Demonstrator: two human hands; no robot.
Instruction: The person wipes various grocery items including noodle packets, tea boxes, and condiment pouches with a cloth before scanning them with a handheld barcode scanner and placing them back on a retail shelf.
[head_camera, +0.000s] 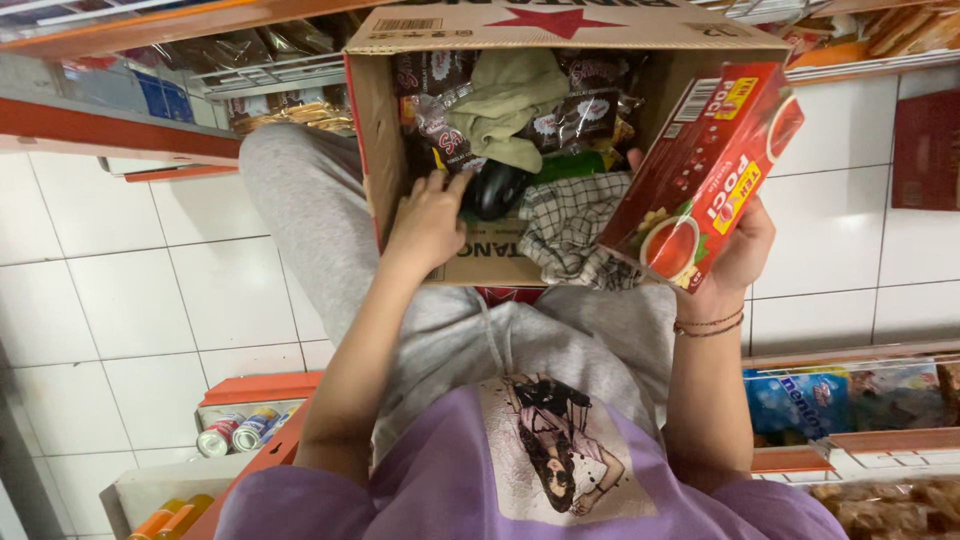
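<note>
An open cardboard box (365, 130) rests on my lap, which is in grey trousers. Inside lie dark snack packets (585, 115), an olive cloth (505, 105), a checked cloth (570, 225) and a small black round thing (497, 188). My left hand (428, 222) reaches into the box's near left part, fingertips touching the black thing and a packet. My right hand (740, 255) holds a red tea carton (705, 165) tilted at the box's right edge, a thin bracelet on its wrist.
White floor tiles (140, 300) lie to the left and right. Orange shelves with packaged goods (840, 400) stand at right; cans (240, 432) sit on a low shelf at lower left. More shelves with packets (280, 100) run along the top.
</note>
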